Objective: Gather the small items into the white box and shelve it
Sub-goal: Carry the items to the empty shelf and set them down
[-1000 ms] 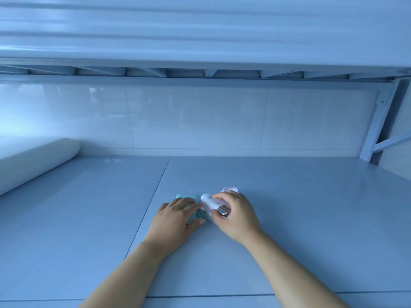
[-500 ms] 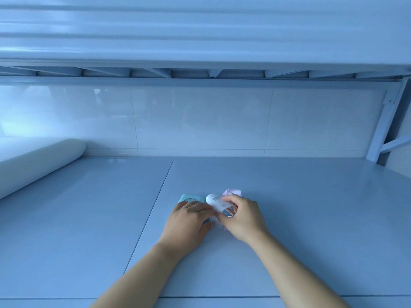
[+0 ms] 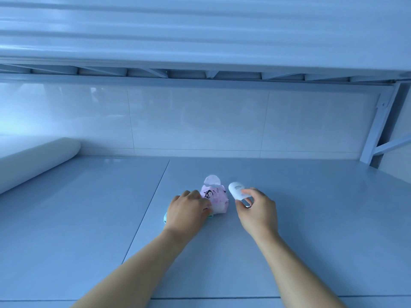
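On the pale blue counter, my right hand pinches a small white tube-like bottle between thumb and fingers. My left hand lies over a teal item, of which only the edges show, and its fingertips touch a pink printed tissue pack whose flap stands open. The pack sits between my two hands. No white box is in view.
A thick white roll lies at the left against the tiled wall. A white shelf overhangs the counter. Its metal bracket stands at the far right.
My hands have parted. My right hand carried the white bottle to the right, which uncovered the pink pack. My left hand stayed over the teal item.
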`<state>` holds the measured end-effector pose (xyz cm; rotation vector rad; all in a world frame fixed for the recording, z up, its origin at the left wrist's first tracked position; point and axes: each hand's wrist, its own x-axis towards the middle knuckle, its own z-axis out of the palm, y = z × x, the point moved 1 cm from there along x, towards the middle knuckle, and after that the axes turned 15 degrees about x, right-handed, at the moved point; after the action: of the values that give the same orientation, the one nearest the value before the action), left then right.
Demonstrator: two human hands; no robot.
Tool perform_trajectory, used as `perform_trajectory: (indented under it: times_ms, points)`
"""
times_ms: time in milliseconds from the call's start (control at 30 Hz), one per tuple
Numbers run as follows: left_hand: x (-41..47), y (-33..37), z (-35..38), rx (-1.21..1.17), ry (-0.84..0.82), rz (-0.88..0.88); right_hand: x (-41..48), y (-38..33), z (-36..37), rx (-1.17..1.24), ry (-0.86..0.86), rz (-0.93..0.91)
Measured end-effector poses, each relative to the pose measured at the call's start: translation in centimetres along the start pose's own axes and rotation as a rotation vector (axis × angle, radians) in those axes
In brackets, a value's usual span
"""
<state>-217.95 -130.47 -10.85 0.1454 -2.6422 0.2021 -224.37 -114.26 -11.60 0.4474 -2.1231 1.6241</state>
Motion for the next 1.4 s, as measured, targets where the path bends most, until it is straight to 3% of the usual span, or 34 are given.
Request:
perform_trajectory:
  times_ms: [167, 300, 633, 1133, 1400]
  points:
    - [0.1, 0.4, 1.1, -0.061, 0.016, 0.003, -0.1, 1.0, 0.6, -0.190, -0.093, 0.160]
    - [0.2, 0.7, 0.7, -0.101, 0.062, -0.003, -0.2, 1.0, 0.6, -0.235, -0.136, 0.174]
    - [-0.3, 1.0, -1.0, -0.233, 0.128, 0.012, -0.9, -1.0, -1.0, -0.277, -0.272, -0.038]
    - [-1.7, 8.5, -5.8, -0.114, 0.186, 0.163, -3.3, -2.4, -10.7, -0.335, -0.142, -0.259]
    - [-0.6, 18.2, -10.0, -0.134, 0.263, 0.185, -2.4, -3.0, -20.8, -0.332, -0.056, -0.343]
